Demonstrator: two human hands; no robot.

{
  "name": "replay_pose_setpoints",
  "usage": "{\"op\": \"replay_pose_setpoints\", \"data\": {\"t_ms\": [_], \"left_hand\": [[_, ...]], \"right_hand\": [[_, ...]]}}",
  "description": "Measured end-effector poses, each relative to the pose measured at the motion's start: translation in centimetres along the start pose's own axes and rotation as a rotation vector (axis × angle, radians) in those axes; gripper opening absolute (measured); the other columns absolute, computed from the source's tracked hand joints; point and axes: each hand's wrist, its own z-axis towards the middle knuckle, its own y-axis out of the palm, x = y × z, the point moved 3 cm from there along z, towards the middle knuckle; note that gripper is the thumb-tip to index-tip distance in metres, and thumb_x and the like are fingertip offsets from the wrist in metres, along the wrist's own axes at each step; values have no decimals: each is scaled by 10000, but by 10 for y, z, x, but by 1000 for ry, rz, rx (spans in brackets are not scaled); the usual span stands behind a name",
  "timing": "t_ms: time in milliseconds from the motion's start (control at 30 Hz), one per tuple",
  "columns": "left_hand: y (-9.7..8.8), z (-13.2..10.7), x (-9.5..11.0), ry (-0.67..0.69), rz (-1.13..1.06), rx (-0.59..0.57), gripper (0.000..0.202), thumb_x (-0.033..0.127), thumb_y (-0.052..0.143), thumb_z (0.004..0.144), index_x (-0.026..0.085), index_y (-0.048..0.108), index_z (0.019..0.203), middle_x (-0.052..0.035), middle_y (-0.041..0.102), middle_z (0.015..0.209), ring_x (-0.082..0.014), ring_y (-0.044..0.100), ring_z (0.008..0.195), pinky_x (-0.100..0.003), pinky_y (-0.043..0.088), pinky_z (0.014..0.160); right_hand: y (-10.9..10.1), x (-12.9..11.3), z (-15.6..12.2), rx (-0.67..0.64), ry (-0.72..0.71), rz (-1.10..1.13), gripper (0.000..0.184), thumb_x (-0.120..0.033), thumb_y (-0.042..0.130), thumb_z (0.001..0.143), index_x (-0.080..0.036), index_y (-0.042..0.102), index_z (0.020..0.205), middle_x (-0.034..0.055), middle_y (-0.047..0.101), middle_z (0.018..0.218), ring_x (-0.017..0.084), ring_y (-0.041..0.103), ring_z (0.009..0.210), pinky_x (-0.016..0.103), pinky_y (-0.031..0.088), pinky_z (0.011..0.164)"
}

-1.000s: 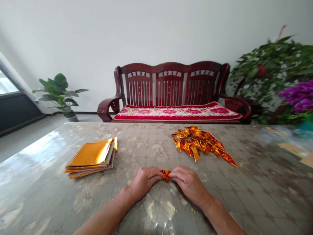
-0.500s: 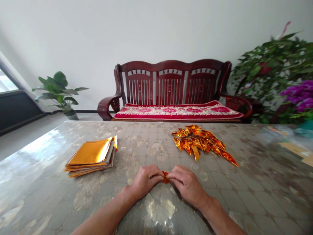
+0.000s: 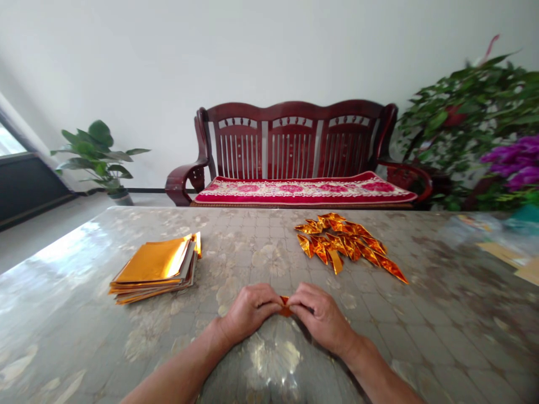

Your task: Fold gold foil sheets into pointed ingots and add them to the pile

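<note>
Between my hands is a small folded piece of gold foil paper (image 3: 286,308), just above or on the table near its front middle. My left hand (image 3: 252,307) pinches its left side, thumb and fingers closed. On the other side my right hand (image 3: 319,312) grips it the same way. My fingertips hide most of the fold. A stack of flat gold foil sheets (image 3: 154,264) lies to the left of my hands. Beyond my right hand rests a cluster of folded gold foil pieces (image 3: 345,240) with pointed ends.
The table (image 3: 236,247) has a patterned, glossy cover. At its right edge lie clear plastic bags (image 3: 471,229) and a tan card (image 3: 501,255). Behind it stand a dark red wooden bench (image 3: 292,146), a potted plant (image 3: 101,157) and purple flowers (image 3: 516,160).
My hands keep their pinch at nearly the same spot, and the foil between them shows a slightly different shape. The whole view has shifted a little.
</note>
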Motion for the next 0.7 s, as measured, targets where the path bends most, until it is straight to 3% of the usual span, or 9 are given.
{"op": "replay_pose_setpoints", "data": {"t_ms": [300,700], "left_hand": [[-1,1,7,17,36,-54,241,270,542,967,180,704,813,-20,682,784,-137,638,767,-221,467,737],[3,-2,10,78,115,-55,233,249,533,969,183,681,802,-24,665,776,-133,626,748,-217,457,714]], "right_hand": [[0,-9,1,-22,-93,-87,226,-235,538,968,-215,657,778,10,581,727,161,535,755,276,398,699],[5,-13,-2,2,-71,-147,187,-130,537,903,-207,637,763,12,574,711,163,527,724,281,380,687]]}}
